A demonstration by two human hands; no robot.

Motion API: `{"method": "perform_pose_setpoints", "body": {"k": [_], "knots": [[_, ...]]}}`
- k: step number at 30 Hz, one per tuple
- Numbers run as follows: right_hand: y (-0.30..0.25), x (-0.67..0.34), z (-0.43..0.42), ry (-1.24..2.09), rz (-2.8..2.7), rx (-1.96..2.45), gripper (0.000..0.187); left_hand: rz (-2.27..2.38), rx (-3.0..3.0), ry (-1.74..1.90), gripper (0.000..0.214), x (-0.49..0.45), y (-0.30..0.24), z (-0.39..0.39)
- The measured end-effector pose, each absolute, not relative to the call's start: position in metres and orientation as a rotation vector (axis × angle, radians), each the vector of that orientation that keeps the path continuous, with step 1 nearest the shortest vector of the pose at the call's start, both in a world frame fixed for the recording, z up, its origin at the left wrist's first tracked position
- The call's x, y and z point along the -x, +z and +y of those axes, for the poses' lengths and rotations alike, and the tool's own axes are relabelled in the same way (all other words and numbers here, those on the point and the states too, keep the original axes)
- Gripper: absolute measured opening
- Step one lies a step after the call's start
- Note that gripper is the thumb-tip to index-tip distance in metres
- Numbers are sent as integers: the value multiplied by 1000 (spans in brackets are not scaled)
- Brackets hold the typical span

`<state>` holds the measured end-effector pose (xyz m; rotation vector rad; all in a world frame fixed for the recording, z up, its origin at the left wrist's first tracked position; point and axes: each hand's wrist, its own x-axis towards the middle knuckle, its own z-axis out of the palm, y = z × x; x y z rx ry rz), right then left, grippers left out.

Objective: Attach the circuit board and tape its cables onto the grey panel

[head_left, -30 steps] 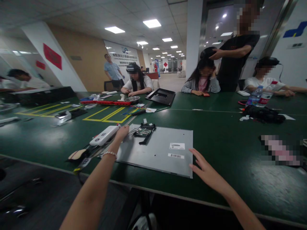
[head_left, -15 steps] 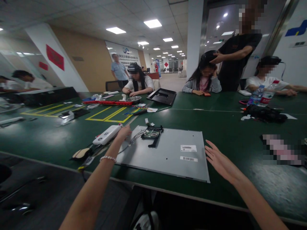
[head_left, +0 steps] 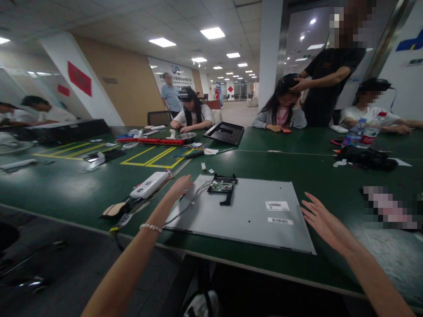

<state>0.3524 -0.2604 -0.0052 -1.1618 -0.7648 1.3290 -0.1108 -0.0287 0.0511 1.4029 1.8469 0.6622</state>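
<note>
A grey metal-backed display panel (head_left: 231, 226) lies flat on the table before me, with two white labels. On its far part sit a green circuit board (head_left: 222, 186) in a black bracket and grey cables (head_left: 198, 192) running left. My left hand (head_left: 180, 187), wearing a beaded bracelet, is at the panel's left edge with fingers bent together over it; their tips are partly hidden. Beside the right edge, my right hand (head_left: 325, 224) is open, fingers spread, its fingertips touching or very close to the panel.
Left of the panel lie a white device (head_left: 150, 185) and a dark tool with a tan pad (head_left: 115, 210). Small white pieces (head_left: 207, 168) lie beyond it. Farther back are a black frame (head_left: 224, 133), a red strip (head_left: 158, 141) and bottles (head_left: 366, 134). Several people sit or stand around.
The display panel, with its board and cables, has slid right across the table. Both my hands have moved right along with it. The view has shifted slightly.
</note>
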Motion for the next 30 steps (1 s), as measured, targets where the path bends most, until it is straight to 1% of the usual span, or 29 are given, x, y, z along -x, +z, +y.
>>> {"method": "perform_pose_setpoints", "body": {"k": [7,12,18,23,27,30], "knots": [[-12,-377,-271,1240,-743,1230,75,1765,-1428,637,46,91,51,-51],[-15,-392,-279,1189,-740,1278,72,1683,-1407,646,47,79,52,-63],[-20,-404,-291,1110,-776,1372,75,1611,-1430,649,48,64,53,-73],[-20,-405,-304,1038,-821,1460,71,1612,-1451,637,46,49,56,-82],[-19,-406,-311,958,-910,1580,73,1593,-1565,614,42,38,55,-92],[-25,-409,-312,874,-967,1716,71,1617,-1641,612,44,33,48,-91]]}}
